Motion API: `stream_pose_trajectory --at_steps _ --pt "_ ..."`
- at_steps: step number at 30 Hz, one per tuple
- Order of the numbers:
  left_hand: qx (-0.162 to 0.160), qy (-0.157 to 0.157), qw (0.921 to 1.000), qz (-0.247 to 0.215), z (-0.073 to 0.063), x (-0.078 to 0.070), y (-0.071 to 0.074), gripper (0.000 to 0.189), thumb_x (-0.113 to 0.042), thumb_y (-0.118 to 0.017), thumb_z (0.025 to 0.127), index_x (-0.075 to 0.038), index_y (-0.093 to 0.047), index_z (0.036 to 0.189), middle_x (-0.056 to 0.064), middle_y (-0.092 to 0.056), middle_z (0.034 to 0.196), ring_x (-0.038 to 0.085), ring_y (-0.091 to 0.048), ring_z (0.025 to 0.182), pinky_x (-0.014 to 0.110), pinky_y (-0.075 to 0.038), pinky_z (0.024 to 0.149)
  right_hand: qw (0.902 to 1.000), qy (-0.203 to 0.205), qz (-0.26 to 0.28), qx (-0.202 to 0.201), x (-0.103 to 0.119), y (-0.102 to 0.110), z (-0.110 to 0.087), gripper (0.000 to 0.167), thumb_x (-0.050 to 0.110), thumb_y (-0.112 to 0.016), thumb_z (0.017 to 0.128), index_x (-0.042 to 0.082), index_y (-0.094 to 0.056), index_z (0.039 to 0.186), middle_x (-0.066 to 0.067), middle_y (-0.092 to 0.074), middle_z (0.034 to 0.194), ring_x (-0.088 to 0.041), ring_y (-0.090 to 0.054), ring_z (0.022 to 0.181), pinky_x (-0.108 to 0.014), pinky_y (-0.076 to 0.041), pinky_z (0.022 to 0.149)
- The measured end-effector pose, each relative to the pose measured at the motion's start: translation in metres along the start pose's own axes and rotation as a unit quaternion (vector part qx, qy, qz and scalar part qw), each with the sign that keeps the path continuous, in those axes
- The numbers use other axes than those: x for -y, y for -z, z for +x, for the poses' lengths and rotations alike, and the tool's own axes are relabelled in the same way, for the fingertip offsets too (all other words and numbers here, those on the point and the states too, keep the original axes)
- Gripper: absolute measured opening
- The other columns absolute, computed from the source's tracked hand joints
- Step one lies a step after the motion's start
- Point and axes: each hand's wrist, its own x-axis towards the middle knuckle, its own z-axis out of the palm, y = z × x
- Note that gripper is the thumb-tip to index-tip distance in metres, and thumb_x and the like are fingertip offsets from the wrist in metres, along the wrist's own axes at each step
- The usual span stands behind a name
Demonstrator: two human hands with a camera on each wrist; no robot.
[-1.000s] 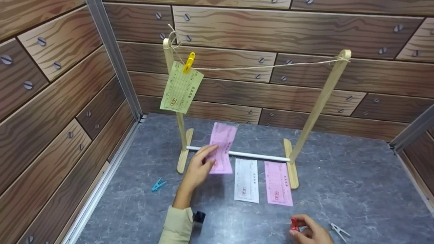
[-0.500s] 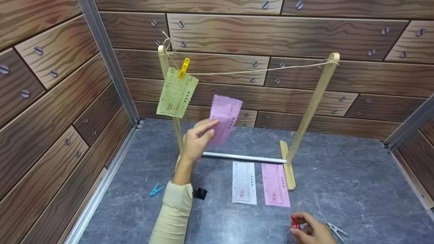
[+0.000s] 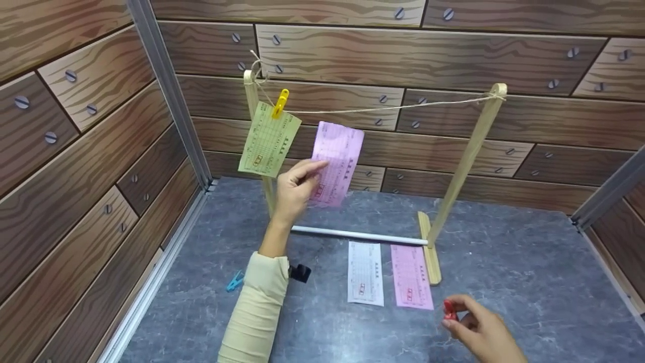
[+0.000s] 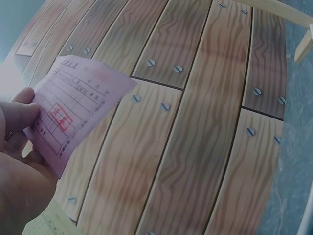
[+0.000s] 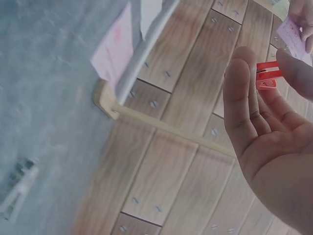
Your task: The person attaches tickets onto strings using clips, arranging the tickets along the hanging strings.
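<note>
My left hand (image 3: pixel 295 194) pinches a pink printed slip (image 3: pixel 338 164) by its left edge and holds it up, its top a little below the string (image 3: pixel 373 108). In the left wrist view a red stamp mark shows on the slip (image 4: pixel 80 105). Low at the right, my right hand (image 3: pixel 484 327) pinches a red clothespin (image 3: pixel 450 310) between thumb and fingers; the right wrist view shows the clothespin (image 5: pixel 268 74) with its two handles. A yellow clothespin (image 3: pixel 280 104) clips a yellow-green slip (image 3: pixel 269 140) to the string's left end.
Two wooden posts, the right post (image 3: pixel 466 164) and left post (image 3: pixel 250 93), carry the string, with a white rod (image 3: pixel 358 235) between their feet. A white slip (image 3: pixel 365 275) and another pink slip (image 3: pixel 412 277) lie on the table, with a blue clothespin (image 3: pixel 235 281) farther left. A grey clothespin (image 5: pixel 18 191) lies near my right hand.
My left hand has lifted the pink slip from near the white rod up toward the string. My right hand, with the red clothespin, has risen slightly and shifted right.
</note>
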Motion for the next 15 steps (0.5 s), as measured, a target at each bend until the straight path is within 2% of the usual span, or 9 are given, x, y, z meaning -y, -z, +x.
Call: stream_pose_trajectory --at_steps 7,12,15 --pt "0.024 -0.006 0.9997 0.001 0.009 -0.009 -0.002 0.043 0.020 -0.055 0.086 0.011 -0.063 0.127 0.022 -0.060 0.130 0.022 -0.058 0.115 0.035 -0.050 0.095 0.9996 0.022 -0.015 -0.013 0.018 0.011 0.000 0.038 0.018 -0.074 0.092 0.004 -0.062 0.125 -0.010 -0.065 0.109 -0.018 -0.063 0.070 -0.031 -0.051 0.059" --pt "0.036 -0.019 0.9992 0.001 0.014 -0.012 -0.003 0.044 0.016 -0.056 0.088 0.011 -0.060 0.131 0.023 -0.055 0.136 0.021 -0.058 0.115 0.036 -0.051 0.093 0.9954 0.088 -0.027 -0.025 0.035 0.015 0.002 0.034 0.015 -0.074 0.093 0.006 -0.062 0.123 -0.011 -0.067 0.108 -0.013 -0.063 0.069 -0.029 -0.052 0.058" --pt "0.037 -0.015 0.9988 -0.029 0.019 -0.011 -0.004 0.045 0.014 -0.056 0.089 0.012 -0.057 0.134 0.022 -0.053 0.137 0.022 -0.057 0.114 0.037 -0.050 0.094 0.9884 0.141 -0.038 -0.042 0.048 0.020 0.004 0.032 0.012 -0.075 0.091 0.006 -0.063 0.121 -0.011 -0.067 0.105 -0.011 -0.063 0.067 -0.028 -0.052 0.056"
